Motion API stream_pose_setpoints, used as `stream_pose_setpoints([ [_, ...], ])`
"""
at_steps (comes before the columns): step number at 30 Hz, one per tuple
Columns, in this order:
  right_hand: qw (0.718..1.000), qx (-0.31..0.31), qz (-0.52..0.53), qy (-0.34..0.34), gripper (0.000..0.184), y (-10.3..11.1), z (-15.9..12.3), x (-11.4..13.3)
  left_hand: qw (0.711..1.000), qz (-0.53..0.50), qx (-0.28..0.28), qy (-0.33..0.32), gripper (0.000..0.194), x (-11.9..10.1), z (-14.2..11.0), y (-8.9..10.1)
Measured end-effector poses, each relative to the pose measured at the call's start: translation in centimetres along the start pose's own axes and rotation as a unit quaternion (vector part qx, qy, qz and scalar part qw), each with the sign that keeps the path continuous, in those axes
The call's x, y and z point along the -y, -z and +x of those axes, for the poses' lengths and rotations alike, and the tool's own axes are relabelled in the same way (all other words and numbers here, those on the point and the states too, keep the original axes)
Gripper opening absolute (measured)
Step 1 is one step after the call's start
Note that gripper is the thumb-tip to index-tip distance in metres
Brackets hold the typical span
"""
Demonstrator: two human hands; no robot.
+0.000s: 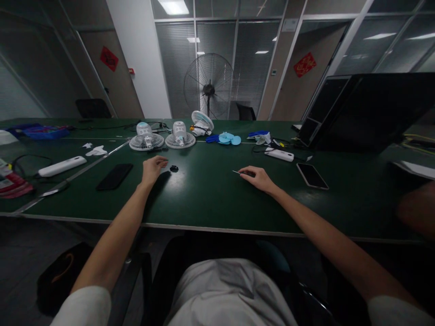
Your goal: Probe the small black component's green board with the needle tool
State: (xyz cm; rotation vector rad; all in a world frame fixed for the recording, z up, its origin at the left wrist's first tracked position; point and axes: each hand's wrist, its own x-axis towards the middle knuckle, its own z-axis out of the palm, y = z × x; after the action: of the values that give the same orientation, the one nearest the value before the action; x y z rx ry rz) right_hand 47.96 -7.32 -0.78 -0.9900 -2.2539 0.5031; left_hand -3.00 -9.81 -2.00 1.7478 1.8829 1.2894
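My left hand (152, 168) rests on the green table (210, 199) with its fingers curled loosely, nothing visible in them. A small black part (174, 169) lies just right of its fingertips. My right hand (258, 178) lies on the table, closed around a thin screwdriver (238, 172) whose metal tip points left. Beyond the hands lie two small white fans (147, 139) (180, 137) face down, a third white fan (201, 123) tilted, and light blue fan blades (227, 138).
A black phone (114, 176) lies left of my left hand, another phone (311, 175) to the right. White power banks (61, 166) (279, 154), cables, a dark monitor (367, 111) at the right, a standing floor fan (208, 83) behind the table.
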Motion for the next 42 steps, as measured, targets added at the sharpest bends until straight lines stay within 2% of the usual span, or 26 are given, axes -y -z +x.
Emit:
stream_pose_setpoints([
  [5, 1.0, 0.001, 0.003, -0.004, 0.03, -0.2, 0.3, 0.0, 1.0, 0.001, 0.023, -0.013, 0.033, -0.6, 0.0, -0.1],
  [11, 1.0, 0.009, 0.001, -0.001, 0.031, -0.3, 0.5, -0.5, 0.999, -0.025, 0.048, -0.005, 0.034, -0.4, -0.1, -0.5],
  [20, 1.0, 0.012, -0.009, 0.006, 0.03, -0.4, 0.2, -0.2, 0.994, -0.107, 0.024, 0.024, 0.037, 0.8, 0.0, -0.6],
  [25, 1.0, 0.01, -0.017, 0.009, 0.03, -0.5, 0.2, -0.2, 0.991, -0.127, 0.022, 0.029, 0.036, 0.8, -0.3, -0.5],
  [34, 1.0, 0.016, -0.017, 0.007, 0.031, -0.3, 0.2, -0.3, 0.992, -0.121, 0.027, 0.034, 0.035, 0.7, -0.1, -0.7],
  [42, 1.0, 0.02, -0.017, 0.007, 0.031, -0.3, 0.1, 0.0, 0.997, -0.06, 0.052, -0.012, 0.035, 0.6, -0.1, -0.5],
])
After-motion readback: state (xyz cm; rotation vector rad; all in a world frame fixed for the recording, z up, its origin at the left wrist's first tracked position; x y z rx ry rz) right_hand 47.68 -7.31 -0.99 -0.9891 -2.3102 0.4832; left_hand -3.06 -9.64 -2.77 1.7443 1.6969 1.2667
